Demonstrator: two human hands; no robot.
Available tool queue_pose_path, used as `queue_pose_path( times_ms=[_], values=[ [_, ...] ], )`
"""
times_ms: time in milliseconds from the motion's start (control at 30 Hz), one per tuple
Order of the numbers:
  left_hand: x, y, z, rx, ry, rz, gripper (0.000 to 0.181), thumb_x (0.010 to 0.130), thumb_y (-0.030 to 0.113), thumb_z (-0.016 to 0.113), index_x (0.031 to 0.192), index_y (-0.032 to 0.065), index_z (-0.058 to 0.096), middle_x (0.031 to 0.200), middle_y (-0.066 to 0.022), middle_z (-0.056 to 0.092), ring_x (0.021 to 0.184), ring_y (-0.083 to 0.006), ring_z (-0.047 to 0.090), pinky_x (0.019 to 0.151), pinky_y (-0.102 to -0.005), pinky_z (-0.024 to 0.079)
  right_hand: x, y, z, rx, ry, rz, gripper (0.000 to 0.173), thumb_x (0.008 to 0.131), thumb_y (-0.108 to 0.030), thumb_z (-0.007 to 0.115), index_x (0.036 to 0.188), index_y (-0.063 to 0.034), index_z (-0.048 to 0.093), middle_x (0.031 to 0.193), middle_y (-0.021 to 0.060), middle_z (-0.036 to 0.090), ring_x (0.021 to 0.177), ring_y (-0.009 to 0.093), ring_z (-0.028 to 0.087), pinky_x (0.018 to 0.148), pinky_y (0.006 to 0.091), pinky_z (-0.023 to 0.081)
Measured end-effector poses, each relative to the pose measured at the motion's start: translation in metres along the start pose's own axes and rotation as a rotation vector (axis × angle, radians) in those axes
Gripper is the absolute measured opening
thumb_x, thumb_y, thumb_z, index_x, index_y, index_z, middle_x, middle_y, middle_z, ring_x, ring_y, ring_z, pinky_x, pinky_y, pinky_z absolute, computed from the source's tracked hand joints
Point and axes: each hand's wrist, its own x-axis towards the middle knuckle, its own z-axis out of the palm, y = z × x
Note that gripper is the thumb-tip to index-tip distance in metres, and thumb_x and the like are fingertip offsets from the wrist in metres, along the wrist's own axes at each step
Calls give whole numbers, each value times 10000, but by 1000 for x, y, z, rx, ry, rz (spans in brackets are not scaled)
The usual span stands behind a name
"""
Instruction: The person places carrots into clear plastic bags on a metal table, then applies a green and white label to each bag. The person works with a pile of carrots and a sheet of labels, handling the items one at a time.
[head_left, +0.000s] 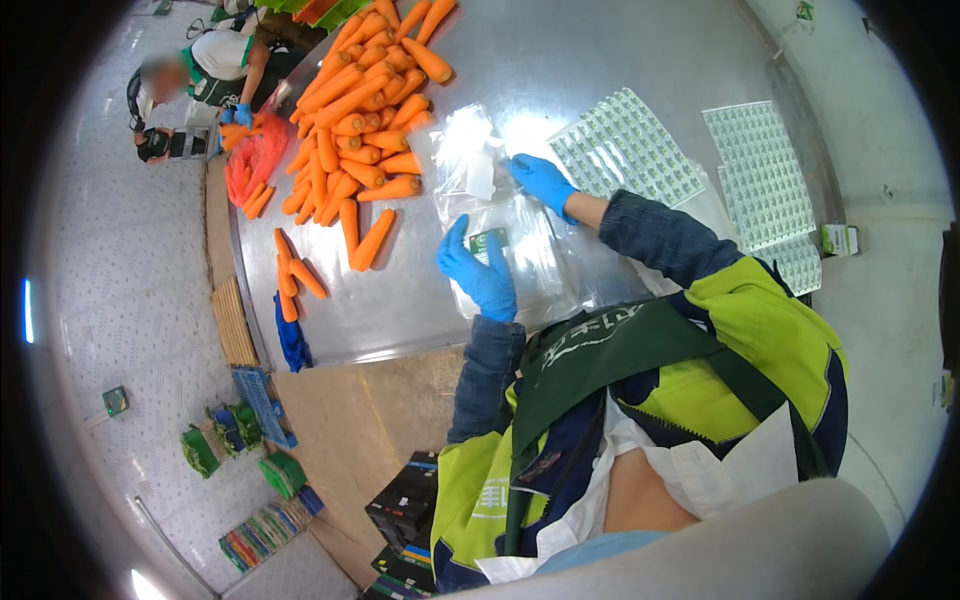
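Note:
Both hands wear blue gloves. My left hand (480, 279) rests over a stack of clear plastic bags (536, 262), its thumb and fingers apart on either side of a green label (487, 241). Above and to the right, my right hand (544, 184) has bent fingers beside the upper bags; glare hides whether it pinches any film. A small white piece (480, 176) lies on the clear plastic between the hands. Sheets of green-and-white stickers (622, 150) lie to the right of my right hand. A large pile of carrots (360, 112) lies to the upper left of the bags.
The metal table (405, 322) has a curved left edge. Near it lie a few loose carrots (286, 274), a blue cloth (291, 337) and a red mesh bag (255, 161) with carrots. More sticker sheets (765, 172) lie far right. A co-worker (225, 64) with blue gloves handles carrots at upper left.

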Motion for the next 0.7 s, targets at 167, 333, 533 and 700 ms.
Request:
queue_pose_path(
  times_ms=[167, 333, 533, 700],
  values=[
    [-4, 13, 23, -133, -220, -16, 378, 862, 126, 658, 1216, 30, 565, 1111, -159, 568, 1052, -322, 517, 944, -423, 389, 20, -34, -107, -513, 398, -398, 448, 922, -355, 615, 1277, -82, 584, 1155, 193, 611, 1023, 335, 616, 892, 421, 493],
    [34, 18, 99, -343, -518, 51, 427, 850, 179, 686, 1222, 16, 554, 1103, -183, 579, 1054, -346, 555, 922, -412, 447, 49, -6, -222, -991, 465, -22, 672, 840, -418, 702, 1360, -51, 488, 1303, 220, 538, 1209, 392, 509, 996, 461, 446],
    [89, 18, 203, -261, -589, 32, 498, 811, 169, 742, 1256, 15, 580, 1188, -181, 601, 1091, -312, 586, 923, -393, 476, 34, 15, -236, -402, 162, -36, 736, 768, -208, 804, 1406, -82, 461, 1302, 188, 575, 1162, 318, 586, 966, 394, 493],
    [106, 15, 188, -746, -1140, -655, 313, 812, 183, 757, 1039, -18, 677, 890, -90, 707, 814, -174, 677, 756, -293, 520, -1, -50, -228, -288, 62, 15, 689, 825, -326, 746, 1416, -100, 472, 1339, 183, 551, 1182, 290, 574, 993, 371, 474]
  ],
)
